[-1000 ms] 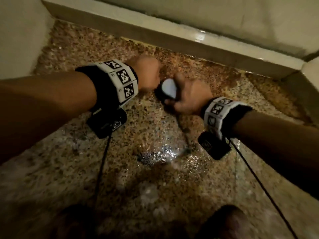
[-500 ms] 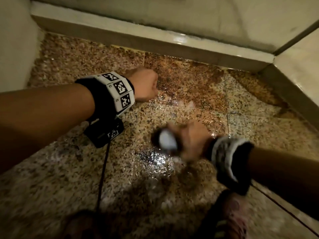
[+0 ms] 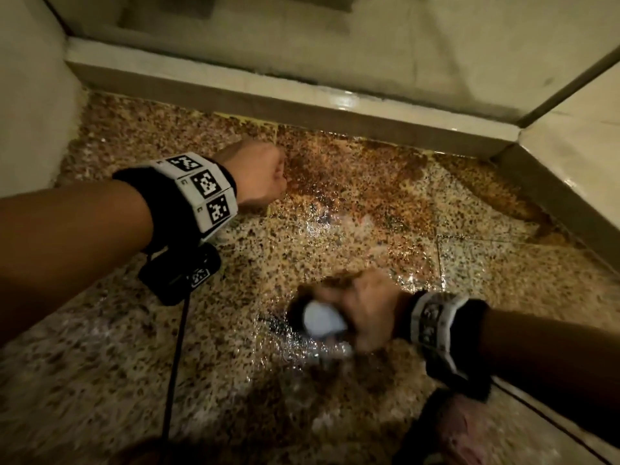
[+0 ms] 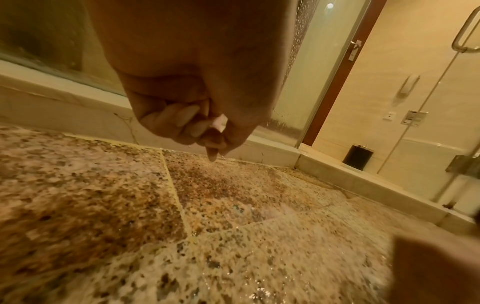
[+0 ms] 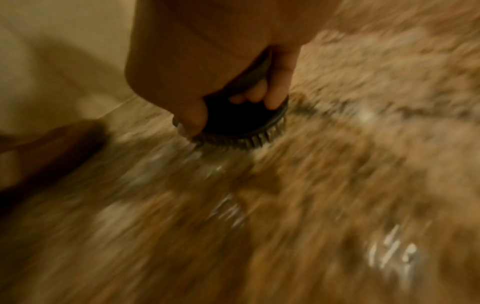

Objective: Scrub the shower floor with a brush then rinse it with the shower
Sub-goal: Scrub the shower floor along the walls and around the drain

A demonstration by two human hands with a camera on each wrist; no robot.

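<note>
The right hand [image 3: 369, 310], low and right of centre in the head view, grips a dark round brush [image 5: 246, 121] with fingers curled over its top, bristles pressed down on the wet speckled shower floor [image 3: 302, 250]. The left hand [image 3: 258, 176], at upper left of centre, is balled into a fist holding nothing, above the floor near the pale raised curb [image 3: 268, 95].

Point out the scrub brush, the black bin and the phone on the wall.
scrub brush [image 5: 241, 123], right wrist view, black round base.
black bin [image 4: 358, 157], left wrist view, front side.
wall phone [image 4: 407, 87], left wrist view, handset.
</note>
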